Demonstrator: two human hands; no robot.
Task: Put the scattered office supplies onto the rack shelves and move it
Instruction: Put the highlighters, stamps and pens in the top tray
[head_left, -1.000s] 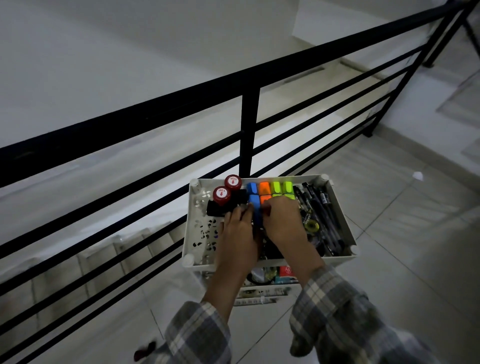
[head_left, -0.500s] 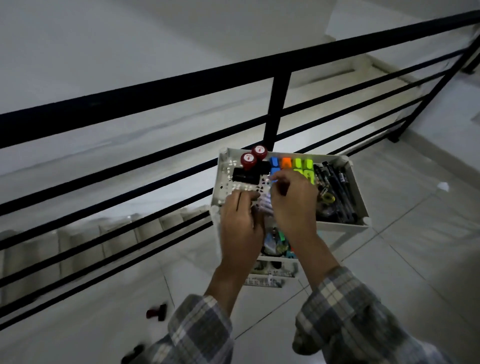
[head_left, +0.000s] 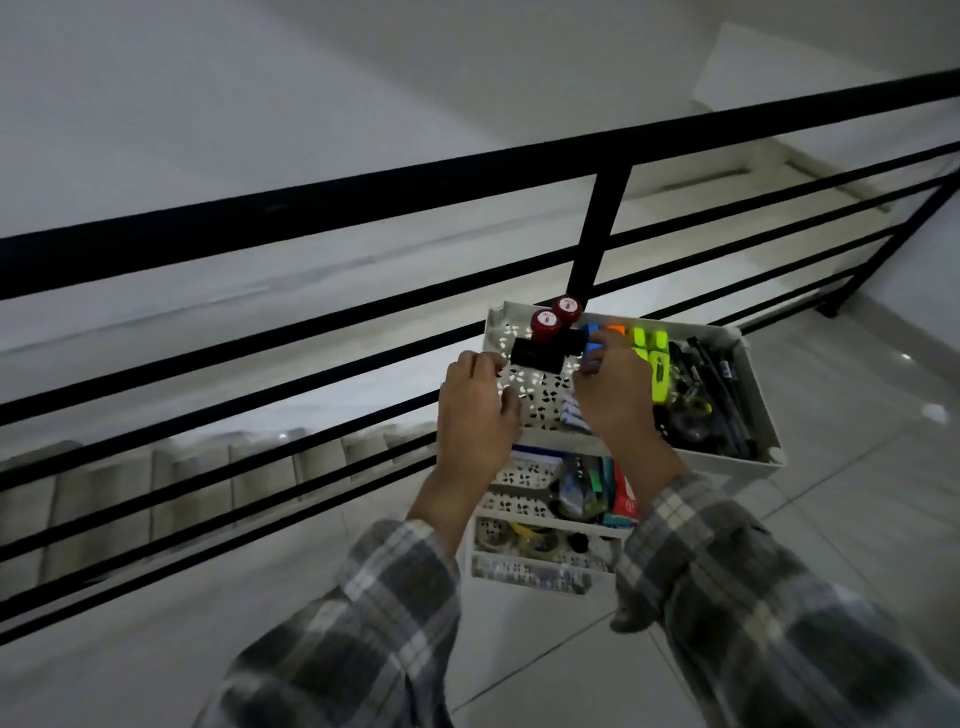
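Now we sort the rack (head_left: 756, 457) top shelf: right hand (head_left: 615, 387) pinches a blue marker (head_left: 592, 347) at twelve o'clock, left hand (head_left: 478, 410) loosely curled, empty; next, seat it.

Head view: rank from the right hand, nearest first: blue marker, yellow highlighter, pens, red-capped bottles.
1. Blue marker: at the fingertips of the right hand, top shelf.
2. Yellow highlighter: just right of the hand.
3. Red-capped bottles at the far-left corner and pens along the right side: too close to call.

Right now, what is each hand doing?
Left hand: curled at the top tray edge; grip unclear.
Right hand: pinching a blue highlighter.
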